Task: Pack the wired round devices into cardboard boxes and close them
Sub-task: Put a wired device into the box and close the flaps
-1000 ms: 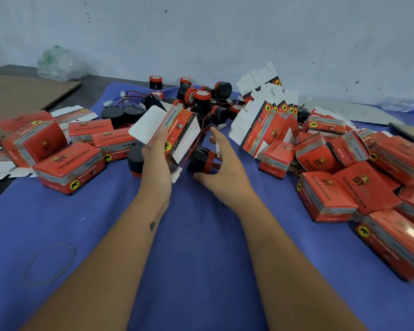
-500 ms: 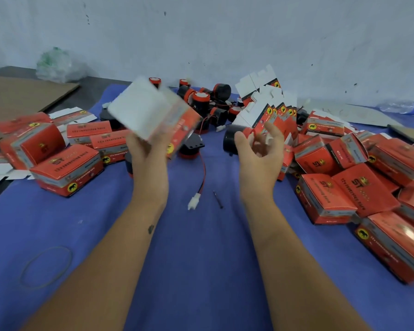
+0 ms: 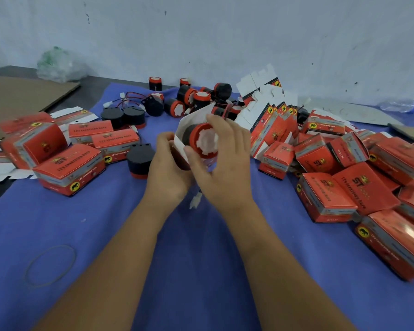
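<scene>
Red closed boxes [image 3: 328,197] at three o'clock; our right hand [image 3: 221,163] grips a horn [image 3: 202,139], left hand [image 3: 169,168] clasping its open box [image 3: 181,142]; loose horns [image 3: 191,96] at twelve remain.

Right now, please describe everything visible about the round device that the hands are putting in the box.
The round device is a black cylinder with a red notched cap and a whitish centre, apparently plastic. It lies tilted, cap toward the camera, partly inside the open box. The right hand grips it; the left hand holds the box. A white connector hangs below.
</scene>
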{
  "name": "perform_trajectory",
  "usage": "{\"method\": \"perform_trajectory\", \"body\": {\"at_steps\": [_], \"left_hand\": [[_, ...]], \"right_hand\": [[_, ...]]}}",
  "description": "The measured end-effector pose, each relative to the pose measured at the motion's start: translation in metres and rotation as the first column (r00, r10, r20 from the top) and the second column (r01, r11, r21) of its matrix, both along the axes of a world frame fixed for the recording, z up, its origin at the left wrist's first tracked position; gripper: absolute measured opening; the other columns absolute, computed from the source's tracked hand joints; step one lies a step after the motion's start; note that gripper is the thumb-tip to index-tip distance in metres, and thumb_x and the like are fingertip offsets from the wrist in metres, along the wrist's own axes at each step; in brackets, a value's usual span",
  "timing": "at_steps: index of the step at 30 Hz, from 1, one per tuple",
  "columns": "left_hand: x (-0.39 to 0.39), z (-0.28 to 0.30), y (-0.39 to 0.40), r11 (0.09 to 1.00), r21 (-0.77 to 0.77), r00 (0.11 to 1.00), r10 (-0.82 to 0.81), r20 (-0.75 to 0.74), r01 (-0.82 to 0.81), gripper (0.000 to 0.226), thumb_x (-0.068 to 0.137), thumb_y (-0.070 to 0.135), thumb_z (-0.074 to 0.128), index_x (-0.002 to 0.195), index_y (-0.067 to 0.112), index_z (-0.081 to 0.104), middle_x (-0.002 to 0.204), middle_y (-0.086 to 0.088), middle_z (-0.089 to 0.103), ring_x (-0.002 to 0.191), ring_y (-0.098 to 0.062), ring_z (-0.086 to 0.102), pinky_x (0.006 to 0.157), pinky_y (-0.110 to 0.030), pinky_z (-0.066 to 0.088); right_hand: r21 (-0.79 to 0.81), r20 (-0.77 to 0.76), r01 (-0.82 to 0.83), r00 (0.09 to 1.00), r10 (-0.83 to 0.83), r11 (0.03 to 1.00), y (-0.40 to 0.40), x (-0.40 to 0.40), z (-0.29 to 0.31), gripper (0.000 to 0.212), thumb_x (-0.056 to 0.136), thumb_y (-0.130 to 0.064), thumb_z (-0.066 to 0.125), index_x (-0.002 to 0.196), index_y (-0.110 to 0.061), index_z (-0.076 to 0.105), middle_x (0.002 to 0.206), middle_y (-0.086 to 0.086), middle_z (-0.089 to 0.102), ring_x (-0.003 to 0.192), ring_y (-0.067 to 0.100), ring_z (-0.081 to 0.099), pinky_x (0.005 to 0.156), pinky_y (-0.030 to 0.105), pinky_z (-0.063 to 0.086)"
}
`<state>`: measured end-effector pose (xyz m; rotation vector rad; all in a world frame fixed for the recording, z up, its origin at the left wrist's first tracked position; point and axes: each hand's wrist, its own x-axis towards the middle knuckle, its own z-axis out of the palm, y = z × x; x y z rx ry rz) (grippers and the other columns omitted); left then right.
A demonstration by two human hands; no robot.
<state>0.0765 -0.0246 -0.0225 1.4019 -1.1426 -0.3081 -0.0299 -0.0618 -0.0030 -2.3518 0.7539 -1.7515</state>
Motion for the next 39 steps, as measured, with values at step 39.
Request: {"method": "perform_trajectory", "body": {"at_steps": [39], "left_hand": [[0.006, 0.003, -0.003, 0.998, -0.004, 0.964, -0.065, -0.257, 0.066, 0.043, 0.106, 0.012, 0.04, 0.148, 0.018, 0.038, 0.138, 0.0, 0.056, 0.123, -0.011, 0.056, 0.103, -0.027, 0.047]], "right_hand": [[0.566, 0.213, -0.251, 0.965, 0.155, 0.785, 0.002, 0.017, 0.008, 0.03, 0.087, -0.012, 0.068, 0.082, -0.041, 0.069, 0.089, -0.017, 0.071, 0.091, 0.002, 0.065, 0.101, 0.046, 0.044]]}}
